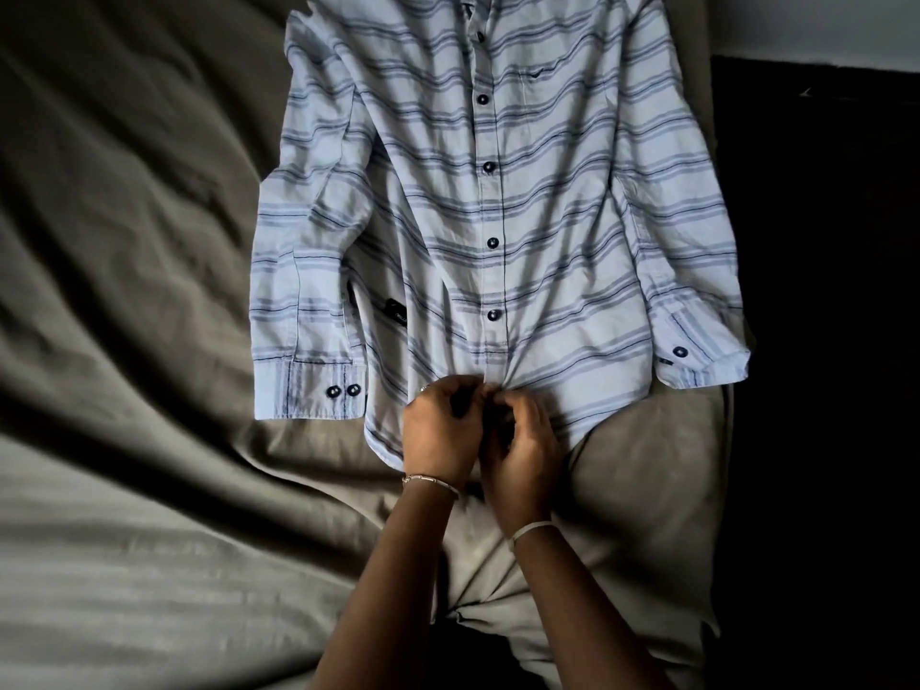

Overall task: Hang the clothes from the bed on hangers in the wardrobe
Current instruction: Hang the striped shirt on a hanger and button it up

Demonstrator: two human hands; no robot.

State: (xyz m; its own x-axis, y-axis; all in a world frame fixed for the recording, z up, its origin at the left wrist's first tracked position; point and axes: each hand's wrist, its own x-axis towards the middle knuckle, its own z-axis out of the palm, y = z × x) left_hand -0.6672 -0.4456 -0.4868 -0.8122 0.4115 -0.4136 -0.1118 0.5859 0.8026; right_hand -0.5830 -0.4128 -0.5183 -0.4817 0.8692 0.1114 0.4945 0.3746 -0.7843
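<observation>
Spread wide, the grey-brown bed [149, 341]. Flat on it, front up: the striped shirt [547, 216], collar at the far end, hem nearest, sleeves laid down along both sides. Dark buttons [493, 241] done up along the placket, by the look of it. At the hem, close together, the left hand [438, 435] and right hand [522, 455], fingers [517, 408] of both curled and pinching the cloth at the bottom of the placket, puckering it. Probably working the lowest button. Hidden under the fingers, so cannot tell whether fastening or undoing. Best to hold both edges taut, ease the button through, and avoid dragging the shirt down the bed.
</observation>
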